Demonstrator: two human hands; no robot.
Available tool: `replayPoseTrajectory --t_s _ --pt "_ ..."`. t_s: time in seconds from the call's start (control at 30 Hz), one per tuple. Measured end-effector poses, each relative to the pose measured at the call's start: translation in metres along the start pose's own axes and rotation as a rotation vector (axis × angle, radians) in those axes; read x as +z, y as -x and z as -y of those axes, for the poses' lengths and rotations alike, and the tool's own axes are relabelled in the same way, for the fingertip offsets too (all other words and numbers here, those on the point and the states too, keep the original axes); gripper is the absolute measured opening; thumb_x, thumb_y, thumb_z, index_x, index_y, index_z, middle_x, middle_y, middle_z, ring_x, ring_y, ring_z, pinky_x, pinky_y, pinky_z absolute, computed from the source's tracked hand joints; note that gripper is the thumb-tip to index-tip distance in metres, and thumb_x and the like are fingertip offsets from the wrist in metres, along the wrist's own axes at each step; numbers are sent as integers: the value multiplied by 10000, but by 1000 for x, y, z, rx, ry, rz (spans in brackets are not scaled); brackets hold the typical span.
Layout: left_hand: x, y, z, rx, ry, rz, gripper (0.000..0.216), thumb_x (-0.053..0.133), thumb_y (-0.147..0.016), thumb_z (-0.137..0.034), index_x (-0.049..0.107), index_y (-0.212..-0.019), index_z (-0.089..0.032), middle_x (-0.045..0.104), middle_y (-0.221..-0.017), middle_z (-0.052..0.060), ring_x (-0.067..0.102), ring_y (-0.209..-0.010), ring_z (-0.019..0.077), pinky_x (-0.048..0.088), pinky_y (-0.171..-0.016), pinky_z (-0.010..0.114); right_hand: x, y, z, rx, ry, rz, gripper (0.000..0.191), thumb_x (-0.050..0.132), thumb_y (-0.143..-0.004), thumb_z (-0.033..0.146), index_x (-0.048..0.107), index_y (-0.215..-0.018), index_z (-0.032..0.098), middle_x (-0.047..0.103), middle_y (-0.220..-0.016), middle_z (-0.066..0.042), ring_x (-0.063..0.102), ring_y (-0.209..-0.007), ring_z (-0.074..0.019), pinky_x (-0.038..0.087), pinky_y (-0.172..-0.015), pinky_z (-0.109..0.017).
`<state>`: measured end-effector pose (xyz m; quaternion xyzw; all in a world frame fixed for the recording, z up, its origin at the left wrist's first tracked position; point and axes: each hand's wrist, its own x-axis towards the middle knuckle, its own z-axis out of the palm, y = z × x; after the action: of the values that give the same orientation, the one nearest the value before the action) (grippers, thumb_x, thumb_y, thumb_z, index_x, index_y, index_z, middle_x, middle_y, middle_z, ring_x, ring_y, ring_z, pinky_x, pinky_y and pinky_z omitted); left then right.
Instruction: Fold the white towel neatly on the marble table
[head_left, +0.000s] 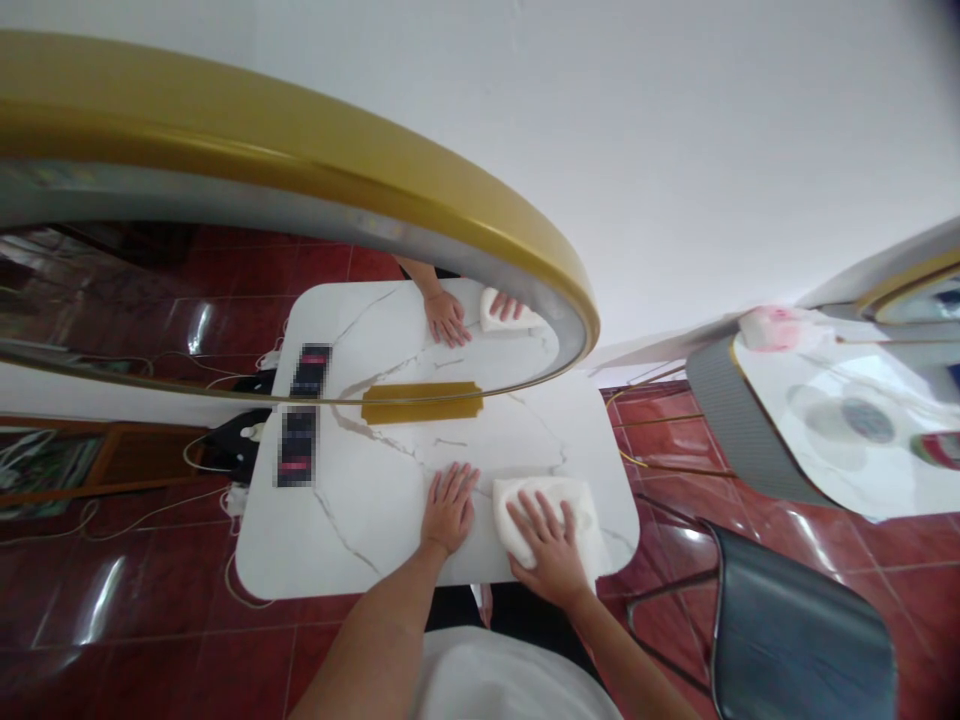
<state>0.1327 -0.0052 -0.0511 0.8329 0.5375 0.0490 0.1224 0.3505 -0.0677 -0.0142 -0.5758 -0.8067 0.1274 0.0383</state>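
Note:
My left hand (450, 508) lies palm down on the white marble-patterned table (360, 545), fingers stretched out and nothing in them. To its right, my right hand (551, 548) rests on a soft white bundle (591, 525), its fingers spread across the top. Whether the bundle is a folded cloth or a pack of tissues I cannot tell. It sits near the table's front right corner. Both hands and the bundle also show in the mirror (225, 290) above the table.
The mirror's thick gold frame (450, 185) overhangs the table, above a gold base plate (420, 408). A dark blurred-out object (298, 447) lies at the left. Cables hang beyond the left edge. A black chair (799, 630) and a second table (817, 440) stand to the right.

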Motion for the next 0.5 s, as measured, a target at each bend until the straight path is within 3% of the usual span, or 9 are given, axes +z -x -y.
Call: replayPoseTrajectory --t_s 0.13,0.2,0.37,0.43,0.5 --pt "1 1 1 18 9 3 571 390 -866 -184 258 -1418 -249 346 -1447 -10 222 -1365 198 155 -1134 451 1 -30 7 -147 -38 31 760 494 -747 390 181 -1435 309 197 -1499 -4 152 -1361 -312 12 -1069 -586" --pt "1 1 1 15 10 4 572 389 -865 -180 257 -1419 -236 351 -1445 -3 223 -1364 197 148 -1137 451 0 -40 -2 -140 -33 13 749 494 -749 391 191 -1431 322 206 -1497 8 157 -1361 -302 21 -1076 -569" --pt "-2 0 -1 -11 12 30 596 368 -861 -155 221 -1426 -271 327 -1456 -23 219 -1366 186 157 -1137 459 -8 -59 -36 268 54 -140 704 452 -814 436 180 -1442 273 214 -1495 -47 159 -1358 -315 65 -1063 -573" --pt "-3 -1 -1 -10 17 37 607 368 -857 -152 208 -1430 -272 319 -1460 -25 216 -1367 186 164 -1135 459 -10 -65 -38 352 71 -183 705 443 -825 438 161 -1447 259 221 -1493 -60 156 -1356 -326 74 -1053 -585" --pt "-4 -1 -1 -7 23 35 607 370 -859 -160 202 -1431 -273 315 -1462 -26 215 -1367 186 166 -1135 457 -9 -68 -31 342 68 -190 711 445 -823 434 153 -1448 261 228 -1490 -61 152 -1355 -334 70 -1047 -592"
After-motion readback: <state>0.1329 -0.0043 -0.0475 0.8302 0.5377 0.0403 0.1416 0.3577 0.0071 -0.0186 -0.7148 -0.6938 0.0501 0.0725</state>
